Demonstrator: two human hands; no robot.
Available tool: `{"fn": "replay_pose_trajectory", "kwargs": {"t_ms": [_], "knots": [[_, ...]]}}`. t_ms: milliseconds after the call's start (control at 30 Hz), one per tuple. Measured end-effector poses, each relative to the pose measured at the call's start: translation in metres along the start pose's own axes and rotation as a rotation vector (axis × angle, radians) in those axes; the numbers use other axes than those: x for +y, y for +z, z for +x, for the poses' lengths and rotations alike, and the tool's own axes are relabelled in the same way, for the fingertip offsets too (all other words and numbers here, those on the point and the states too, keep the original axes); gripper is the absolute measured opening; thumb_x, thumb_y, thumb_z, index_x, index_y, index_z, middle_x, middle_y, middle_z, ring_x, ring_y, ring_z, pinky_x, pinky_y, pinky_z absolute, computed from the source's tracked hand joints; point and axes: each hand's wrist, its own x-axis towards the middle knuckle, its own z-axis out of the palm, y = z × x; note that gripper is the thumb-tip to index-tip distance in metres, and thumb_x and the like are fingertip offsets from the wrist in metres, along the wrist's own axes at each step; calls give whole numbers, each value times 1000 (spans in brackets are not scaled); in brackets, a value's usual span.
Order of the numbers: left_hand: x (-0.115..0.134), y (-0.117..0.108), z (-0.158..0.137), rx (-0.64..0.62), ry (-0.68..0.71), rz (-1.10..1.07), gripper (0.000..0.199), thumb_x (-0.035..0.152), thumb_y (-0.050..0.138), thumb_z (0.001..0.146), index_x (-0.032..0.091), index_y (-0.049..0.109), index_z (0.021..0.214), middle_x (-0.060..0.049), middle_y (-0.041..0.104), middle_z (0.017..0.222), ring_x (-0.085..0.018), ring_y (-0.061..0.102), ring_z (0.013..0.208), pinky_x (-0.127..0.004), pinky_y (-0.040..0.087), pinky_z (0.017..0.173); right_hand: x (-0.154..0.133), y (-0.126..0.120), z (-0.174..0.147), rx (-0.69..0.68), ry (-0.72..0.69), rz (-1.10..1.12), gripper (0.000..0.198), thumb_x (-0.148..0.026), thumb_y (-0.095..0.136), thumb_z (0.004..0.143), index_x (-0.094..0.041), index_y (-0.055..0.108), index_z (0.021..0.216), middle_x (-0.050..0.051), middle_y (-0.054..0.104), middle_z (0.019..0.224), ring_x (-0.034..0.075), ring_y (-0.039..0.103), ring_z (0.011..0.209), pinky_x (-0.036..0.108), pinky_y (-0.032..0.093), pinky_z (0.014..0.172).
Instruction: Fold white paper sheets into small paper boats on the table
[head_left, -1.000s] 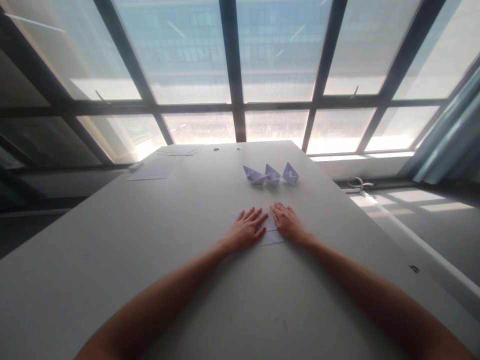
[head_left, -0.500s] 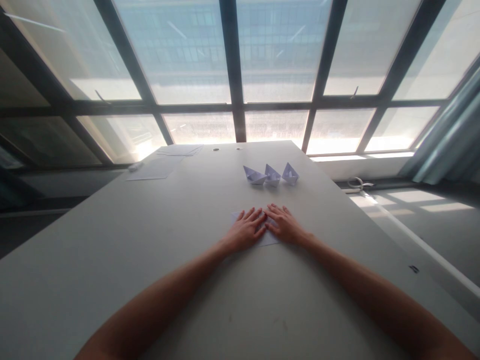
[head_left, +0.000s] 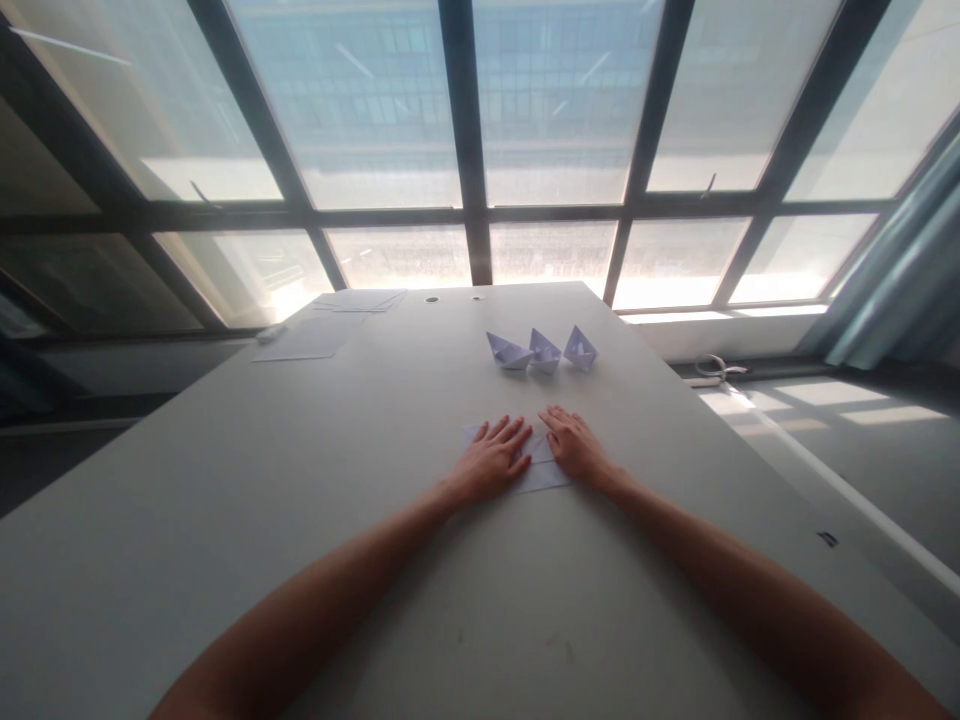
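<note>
A folded sheet of white paper [head_left: 541,476] lies flat on the table, partly covered by both hands. My left hand [head_left: 491,458] rests on its left part, fingers spread and palm down. Over the right part lies my right hand [head_left: 576,446], its fingers stretched out and pointing away from me. Between the hands a strip of the paper with fold lines shows. Just beyond stand three folded paper boats: a left one [head_left: 510,352], a middle one [head_left: 545,352] and a right one [head_left: 580,349].
Loose white paper sheets [head_left: 300,338] lie at the table's far left, beside a small whitish item [head_left: 271,333]. The white table [head_left: 360,420] reaches toward large windows. A small dark object [head_left: 827,539] lies near the right edge. A curtain [head_left: 877,290] hangs at right.
My right hand has slid to the right, away from my left hand, uncovering more of the folded paper. My left hand and the boats have stayed in place.
</note>
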Motion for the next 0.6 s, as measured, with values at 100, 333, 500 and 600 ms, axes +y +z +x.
{"fn": "replay_pose_trajectory", "kwargs": {"t_ms": [100,333,500,600], "knots": [[0,1,0,14,-5,-2,61,52,29,100,22,26,153,-6,25,159,-24,15,148,-47,12,119,-2,-6,-1,46,-111,85,43,-17,47,91,-19,58,132,11,53,142,22,43,135,42,30,114],[-3,3,1,11,-9,0,59,46,26,101,20,25,153,-8,23,159,-23,16,148,-47,15,118,-13,-14,-5,2,-370,221,33,-21,50,91,-23,70,116,6,63,131,19,54,125,33,38,109],[-4,5,2,25,-16,1,60,44,27,100,15,25,153,-10,23,159,-21,17,148,-44,14,119,-12,-12,-4,-52,-362,158,39,-20,49,92,-21,62,129,7,57,137,19,50,130,35,33,113],[-4,6,2,28,-26,-9,62,45,28,100,12,24,153,-13,25,158,-21,19,147,-42,14,119,-12,-13,-4,-95,-381,128,45,-22,49,92,-24,54,138,6,52,142,20,44,135,39,30,114]]}}
